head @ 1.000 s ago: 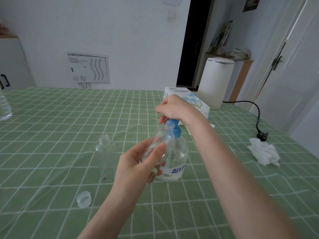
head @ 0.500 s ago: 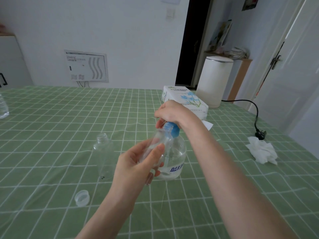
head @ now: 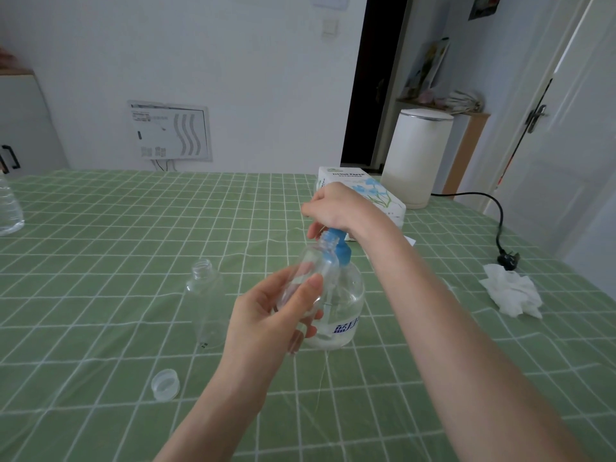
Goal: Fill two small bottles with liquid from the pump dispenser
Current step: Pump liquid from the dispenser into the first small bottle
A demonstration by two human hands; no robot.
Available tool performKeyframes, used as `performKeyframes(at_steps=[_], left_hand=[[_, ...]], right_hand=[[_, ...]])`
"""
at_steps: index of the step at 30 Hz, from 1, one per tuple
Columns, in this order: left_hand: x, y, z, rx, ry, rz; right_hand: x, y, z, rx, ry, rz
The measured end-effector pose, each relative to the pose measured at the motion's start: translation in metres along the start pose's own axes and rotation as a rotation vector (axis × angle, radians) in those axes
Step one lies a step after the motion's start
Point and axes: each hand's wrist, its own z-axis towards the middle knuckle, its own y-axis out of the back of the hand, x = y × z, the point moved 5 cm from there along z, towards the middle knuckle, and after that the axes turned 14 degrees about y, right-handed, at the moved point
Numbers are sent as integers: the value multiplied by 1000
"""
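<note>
Mid-table: left hand [head: 266,315] grips one small bottle [head: 313,271], tilted, its mouth at the pump dispenser [head: 343,295] spout. The right hand [head: 333,208] curls over the pump head. A second small bottle [head: 205,305] stands uncapped just left, with one cap [head: 165,385] nearer the person. Count: two bottles, one dispenser, one cap. The table [head: 100,245] runs wide to the left; a crumpled tissue [head: 511,295] lies well to the right.

You're in a home here, at a dining table in a lived-in room.
A green checked cloth [head: 100,261] covers the table. There's a tissue box [head: 363,191] at the far edge and a crumpled tissue [head: 510,295] on your right. A white lidded container [head: 416,158] has a power cord [head: 493,208] trailing past it. Beyond that you've got a light switch [head: 330,28] on the plain wall, a white door [head: 583,145] with a lever handle, and a cluttered wooden shelf [head: 466,155].
</note>
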Motion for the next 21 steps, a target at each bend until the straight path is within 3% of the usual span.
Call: performKeyframes(at_steps=[11, 21], left_hand=[[4, 0, 0, -3, 13, 23], [0, 0, 0, 8, -8, 10]], right_hand=[[-11, -13, 1, 44, -48, 47], [0, 2, 1, -15, 12, -1]])
